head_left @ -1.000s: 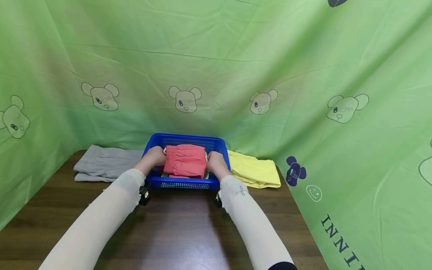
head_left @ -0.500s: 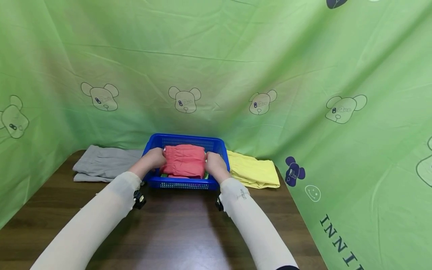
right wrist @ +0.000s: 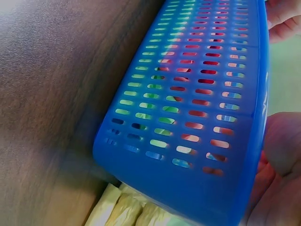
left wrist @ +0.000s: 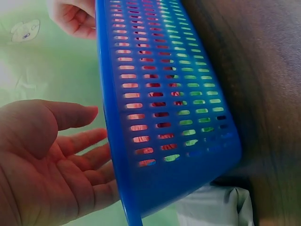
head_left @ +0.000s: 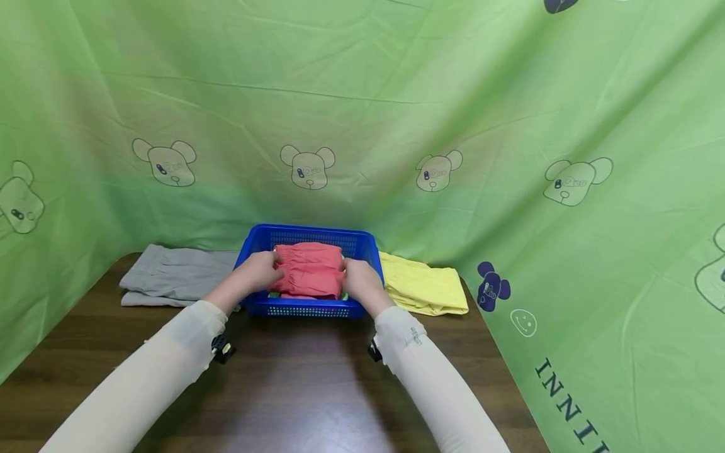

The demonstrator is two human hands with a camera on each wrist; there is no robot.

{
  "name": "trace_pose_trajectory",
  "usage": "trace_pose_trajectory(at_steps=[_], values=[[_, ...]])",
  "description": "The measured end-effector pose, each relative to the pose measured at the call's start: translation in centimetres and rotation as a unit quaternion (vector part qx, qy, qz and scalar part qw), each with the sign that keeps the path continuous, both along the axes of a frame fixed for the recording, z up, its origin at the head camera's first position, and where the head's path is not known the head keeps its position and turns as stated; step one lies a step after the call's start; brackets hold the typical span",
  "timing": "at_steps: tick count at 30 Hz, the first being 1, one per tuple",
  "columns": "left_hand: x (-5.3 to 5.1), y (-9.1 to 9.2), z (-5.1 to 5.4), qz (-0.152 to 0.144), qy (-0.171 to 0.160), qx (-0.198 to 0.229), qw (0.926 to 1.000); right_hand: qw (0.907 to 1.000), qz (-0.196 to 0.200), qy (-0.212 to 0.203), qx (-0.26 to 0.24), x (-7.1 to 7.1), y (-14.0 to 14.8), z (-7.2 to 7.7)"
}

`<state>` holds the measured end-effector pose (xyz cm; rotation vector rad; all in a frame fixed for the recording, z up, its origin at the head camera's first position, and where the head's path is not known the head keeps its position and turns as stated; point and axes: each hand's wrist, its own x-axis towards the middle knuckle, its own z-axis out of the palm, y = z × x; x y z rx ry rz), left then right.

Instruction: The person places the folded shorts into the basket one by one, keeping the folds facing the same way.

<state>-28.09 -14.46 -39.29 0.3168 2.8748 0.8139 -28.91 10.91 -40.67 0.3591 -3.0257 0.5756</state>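
A folded coral-red garment with gathered elastic (head_left: 310, 270) lies on top of other clothes in a blue plastic basket (head_left: 317, 309). At the garment's left edge is my left hand (head_left: 259, 270), over the basket's side. The left wrist view shows that hand (left wrist: 56, 165) with thumb and fingers apart and loosely bent, fingertips partly behind the rim. My right hand (head_left: 362, 280) is at the garment's right edge with bent fingers. Its fingertips are hidden by the rim in the right wrist view, so whether it pinches the cloth does not show. Green and pink cloth shows through the basket's slots.
Folded grey cloth (head_left: 181, 274) lies left of the basket, and a folded yellow garment (head_left: 427, 286) lies to its right. All rest on a dark wooden table (head_left: 300, 390). A green curtain (head_left: 362, 94) with bear prints hangs close behind the basket.
My left hand has drawn back slightly toward the near left, and its fingers have loosened from the red garment's edge. The right hand has shifted only a little. The basket stays in place.
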Motion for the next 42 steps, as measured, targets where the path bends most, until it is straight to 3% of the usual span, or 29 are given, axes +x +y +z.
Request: trace_pose_trajectory(at_steps=[13, 19, 24, 33, 42], values=[[2.0, -0.5, -0.5, -0.045, 0.084, 0.019, 0.9953, 0.999, 0.016, 0.032, -0.028, 1.4, 0.2, -0.2], [3.6, -1.3, -0.4, -0.029, 0.145, 0.019, 0.9888, 0.9984, 0.014, 0.047, -0.027, 2.3, 0.2, -0.3], [5.0, -2.3, 0.3, -0.024, 0.175, 0.011, 0.9842, 0.9971, 0.02, 0.069, -0.023, 3.0, 0.1, -0.1], [6.9, -4.2, 2.6, -0.019, 0.195, -0.017, 0.9805, 0.9951, 0.028, 0.09, -0.031, 3.5, -0.7, 0.4], [8.4, -6.3, 3.0, -0.002, 0.193, -0.029, 0.9808, 0.9932, 0.043, 0.107, -0.015, 4.3, -1.9, 1.0]])
